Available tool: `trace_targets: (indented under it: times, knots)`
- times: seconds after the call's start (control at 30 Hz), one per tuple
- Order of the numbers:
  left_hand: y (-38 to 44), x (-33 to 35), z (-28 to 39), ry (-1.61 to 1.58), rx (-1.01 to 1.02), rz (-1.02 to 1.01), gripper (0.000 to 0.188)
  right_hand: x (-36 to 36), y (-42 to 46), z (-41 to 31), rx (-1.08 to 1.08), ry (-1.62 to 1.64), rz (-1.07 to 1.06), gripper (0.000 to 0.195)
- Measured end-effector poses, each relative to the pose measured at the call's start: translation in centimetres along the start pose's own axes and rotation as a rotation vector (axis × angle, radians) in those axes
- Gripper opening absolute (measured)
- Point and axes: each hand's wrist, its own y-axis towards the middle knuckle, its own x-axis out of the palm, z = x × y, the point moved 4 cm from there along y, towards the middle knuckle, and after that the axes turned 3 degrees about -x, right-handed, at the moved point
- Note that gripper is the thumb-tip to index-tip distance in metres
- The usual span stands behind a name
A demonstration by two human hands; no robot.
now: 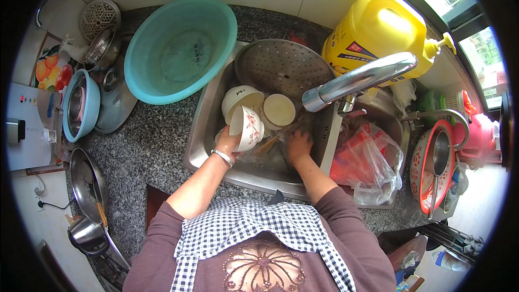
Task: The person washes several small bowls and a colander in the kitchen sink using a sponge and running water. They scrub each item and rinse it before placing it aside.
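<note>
Tilted over the left part of the steel sink (196, 140) is a white bowl with pink blossoms (247, 129), held by its side in my left hand (228, 142). My right hand (299, 146) reaches down in the same basin, fingers partly hidden; whether it grips something cannot be told. Between the hands lie wooden chopsticks (266, 145). Behind the held bowl are a white bowl with dark marks (242, 99) and a cream-coloured bowl or cup (279, 111). A perforated metal steamer plate (284, 63) leans at the basin's back. The chrome faucet (357, 81) reaches over the basin from the right.
A large turquoise plastic basin (180, 48) stands back left on the granite counter (162, 142). Plastic bags (369, 162) fill the right sink compartment. Behind the faucet is a yellow pump jug (377, 32). A red-rimmed enamel basin (419, 170) stands right, a wok (87, 182) left.
</note>
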Motion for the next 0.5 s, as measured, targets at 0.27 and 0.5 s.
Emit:
trace_targets:
  times: [0.27,0.5]
  knots:
    - [-0.2,-0.4,-0.5,-0.235,0.002,-0.236,0.043,-0.5,0.6,0.2,-0.034,0.101,0.068,0.04]
    - [0.0,0.9,-1.1,-0.405,-0.131,-0.194,0.03,-4.1,-4.8,-0.7,-0.348,0.65,0.447,0.034]
